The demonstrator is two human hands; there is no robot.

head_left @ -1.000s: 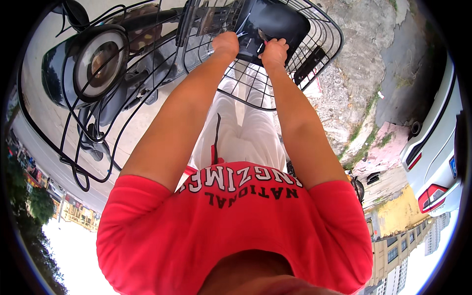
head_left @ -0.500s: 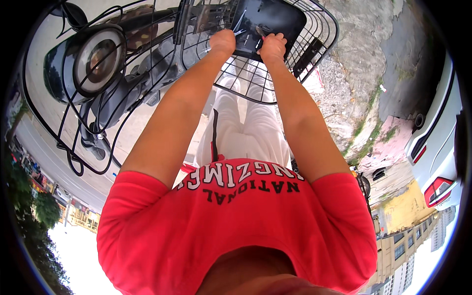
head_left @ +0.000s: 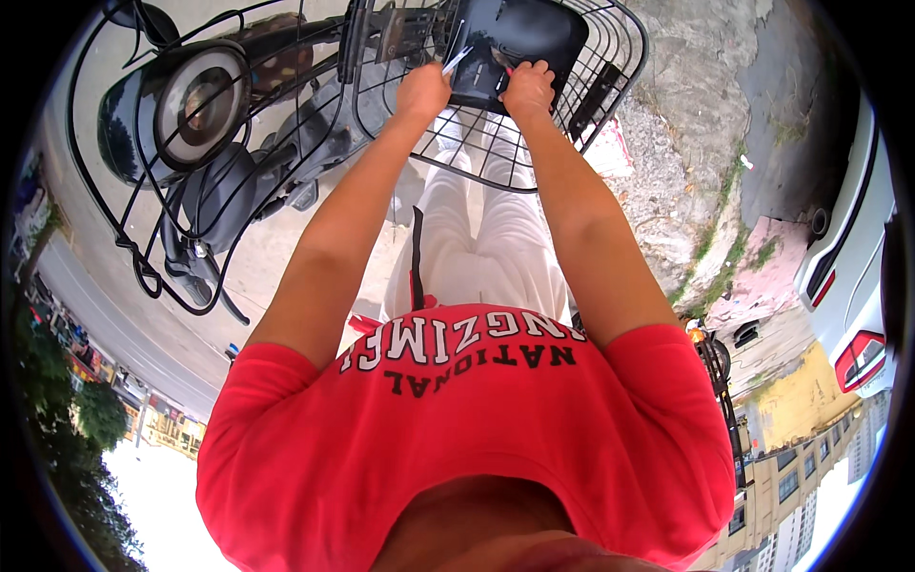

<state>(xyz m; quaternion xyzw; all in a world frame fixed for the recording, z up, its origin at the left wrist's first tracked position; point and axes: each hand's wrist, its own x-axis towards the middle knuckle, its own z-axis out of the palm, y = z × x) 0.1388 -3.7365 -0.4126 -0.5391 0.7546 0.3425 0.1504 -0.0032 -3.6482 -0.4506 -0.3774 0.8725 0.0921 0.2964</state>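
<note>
A dark, glossy plastic panel [head_left: 538, 38] lies tilted inside a black wire basket [head_left: 610, 100]. My left hand [head_left: 424, 92] is at the panel's left edge, its fingers closed on a slim pale pointed tool [head_left: 458, 59] that angles up over the panel. At the panel's near edge, my right hand [head_left: 528, 89] is closed around a small red-handled tool [head_left: 510, 71], most of it hidden by the fingers. The kind of either tool is too small to make out.
Left of the basket stands a dark scooter with a round headlamp [head_left: 202, 107], behind another wire frame [head_left: 124, 229]. My white trousers [head_left: 477, 238] show below the basket. Rough broken concrete [head_left: 681, 114] lies to the right, with a white car [head_left: 848, 276] at the far right.
My left hand has shifted slightly left and down, and its pale tool now points up to the right. The right hand stays at the panel's near edge.
</note>
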